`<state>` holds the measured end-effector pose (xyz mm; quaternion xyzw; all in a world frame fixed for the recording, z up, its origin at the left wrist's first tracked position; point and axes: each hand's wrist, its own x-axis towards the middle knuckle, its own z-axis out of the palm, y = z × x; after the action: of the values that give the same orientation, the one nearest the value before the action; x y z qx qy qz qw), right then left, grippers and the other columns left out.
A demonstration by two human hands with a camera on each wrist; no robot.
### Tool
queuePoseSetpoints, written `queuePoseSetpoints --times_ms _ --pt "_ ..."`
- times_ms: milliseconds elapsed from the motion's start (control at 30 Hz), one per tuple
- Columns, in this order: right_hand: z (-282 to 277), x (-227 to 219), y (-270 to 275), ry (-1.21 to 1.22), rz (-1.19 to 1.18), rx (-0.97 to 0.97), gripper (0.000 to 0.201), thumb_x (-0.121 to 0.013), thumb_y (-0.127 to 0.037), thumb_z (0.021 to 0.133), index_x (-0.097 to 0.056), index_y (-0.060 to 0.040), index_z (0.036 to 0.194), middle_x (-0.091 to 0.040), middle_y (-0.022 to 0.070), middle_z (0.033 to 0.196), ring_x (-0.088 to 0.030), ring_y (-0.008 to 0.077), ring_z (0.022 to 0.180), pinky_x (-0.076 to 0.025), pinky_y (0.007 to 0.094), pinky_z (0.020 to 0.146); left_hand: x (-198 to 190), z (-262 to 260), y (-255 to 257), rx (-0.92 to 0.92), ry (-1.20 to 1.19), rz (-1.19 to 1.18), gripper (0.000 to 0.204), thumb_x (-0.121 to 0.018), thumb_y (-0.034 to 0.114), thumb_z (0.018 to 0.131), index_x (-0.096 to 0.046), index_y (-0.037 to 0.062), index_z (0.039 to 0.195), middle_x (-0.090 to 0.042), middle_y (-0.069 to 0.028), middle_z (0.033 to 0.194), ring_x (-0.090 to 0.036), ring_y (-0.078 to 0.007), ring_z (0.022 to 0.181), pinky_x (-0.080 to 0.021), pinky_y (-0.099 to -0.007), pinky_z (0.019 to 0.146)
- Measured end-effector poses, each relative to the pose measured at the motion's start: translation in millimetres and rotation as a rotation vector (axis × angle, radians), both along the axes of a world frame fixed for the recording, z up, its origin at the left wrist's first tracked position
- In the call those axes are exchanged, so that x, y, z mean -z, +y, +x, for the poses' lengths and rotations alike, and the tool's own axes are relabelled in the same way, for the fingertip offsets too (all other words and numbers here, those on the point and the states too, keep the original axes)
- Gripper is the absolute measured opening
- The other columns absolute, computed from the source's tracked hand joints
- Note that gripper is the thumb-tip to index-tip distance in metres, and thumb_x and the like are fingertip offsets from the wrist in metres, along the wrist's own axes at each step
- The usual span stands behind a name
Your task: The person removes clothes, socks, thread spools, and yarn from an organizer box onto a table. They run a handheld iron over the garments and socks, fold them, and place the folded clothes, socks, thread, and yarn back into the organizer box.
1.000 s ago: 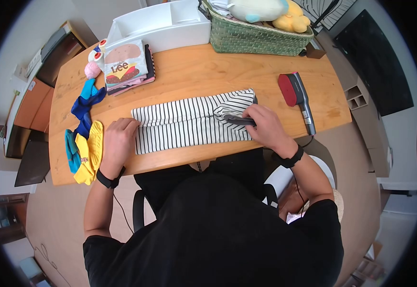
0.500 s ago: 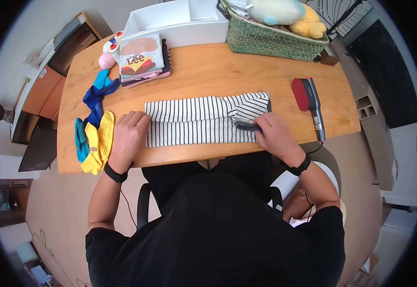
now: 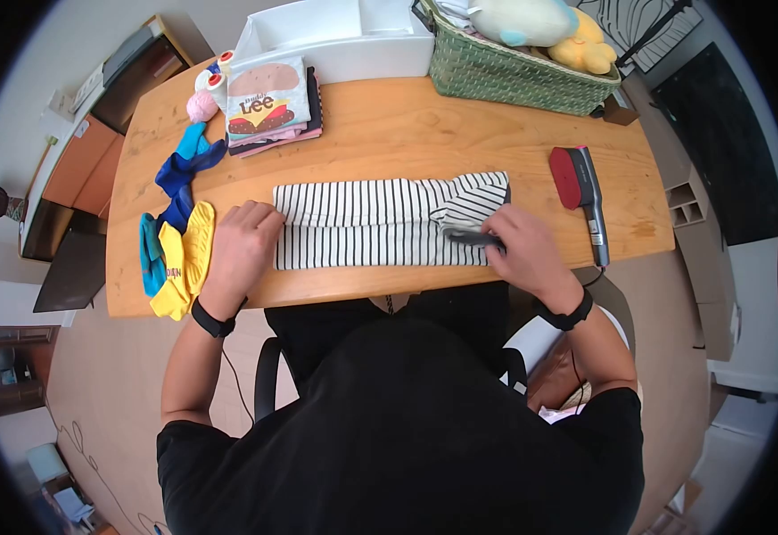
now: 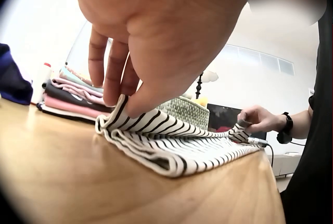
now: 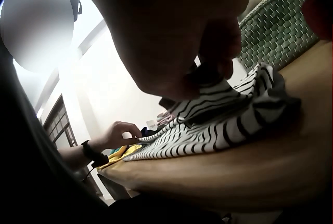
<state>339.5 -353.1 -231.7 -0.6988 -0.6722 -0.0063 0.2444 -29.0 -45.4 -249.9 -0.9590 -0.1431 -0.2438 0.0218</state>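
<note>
A shirt (image 3: 353, 223) in white with black stripes lies on the table, folded into a long strip. At its left end my left hand (image 3: 244, 245) pinches the edge between thumb and fingers, and in the left wrist view the top layers there are lifted off those below. My right hand (image 3: 527, 254) grips the dark grey band (image 3: 473, 238) near the right end. Around that band the cloth is bunched and raised, as the right wrist view also shows. The right hand's fingertips are in shadow in its own wrist view.
Yellow socks (image 3: 175, 276) and blue cloth items (image 3: 184, 174) lie left of the shirt. Behind are a stack of folded clothes (image 3: 268, 102), a white bin (image 3: 317, 53) and a green woven basket (image 3: 514, 80) with plush toys. A corded brush (image 3: 585, 192) lies at right.
The head view has shifted, moving the whole table in the picture. My right hand has drawn slightly rightward with the dark band; the left hand keeps its place at the left end.
</note>
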Motion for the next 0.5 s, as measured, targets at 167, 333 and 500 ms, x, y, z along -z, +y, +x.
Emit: queuePoseSetpoints --times_ms 167,333,500 --pt "12 2 2 0.140 -0.115 -0.092 0.020 -0.087 -0.016 0.095 -0.075 -0.0056 0.108 -0.069 0.0129 0.103 -0.071 0.0361 0.100 -0.058 0.0459 0.084 -15 -3 4 0.114 0.188 -0.119 0.014 -0.084 0.004 0.088 -0.077 0.0056 0.100 -0.075 -0.0085 0.105 -0.072 -0.0305 0.100 -0.059 -0.0437 0.088" --pt "64 14 46 0.080 0.129 0.202 0.026 -0.084 -0.019 0.102 -0.081 -0.0006 0.119 -0.077 0.0198 0.111 -0.073 0.0421 0.107 -0.059 0.0493 0.094 -6 24 37 -0.030 0.075 -0.299 0.023 -0.087 0.008 0.093 -0.080 -0.0004 0.114 -0.078 -0.0159 0.118 -0.073 -0.0403 0.115 -0.058 -0.0510 0.104" --pt "84 25 63 0.317 -0.186 0.300 0.028 -0.084 -0.018 0.101 -0.082 0.0017 0.120 -0.081 0.0224 0.110 -0.076 0.0415 0.105 -0.059 0.0491 0.095 11 32 63 -0.270 0.360 -0.618 0.042 -0.091 0.011 0.090 -0.076 -0.0017 0.128 -0.078 -0.0160 0.107 -0.075 -0.0301 0.105 -0.059 -0.0409 0.092"
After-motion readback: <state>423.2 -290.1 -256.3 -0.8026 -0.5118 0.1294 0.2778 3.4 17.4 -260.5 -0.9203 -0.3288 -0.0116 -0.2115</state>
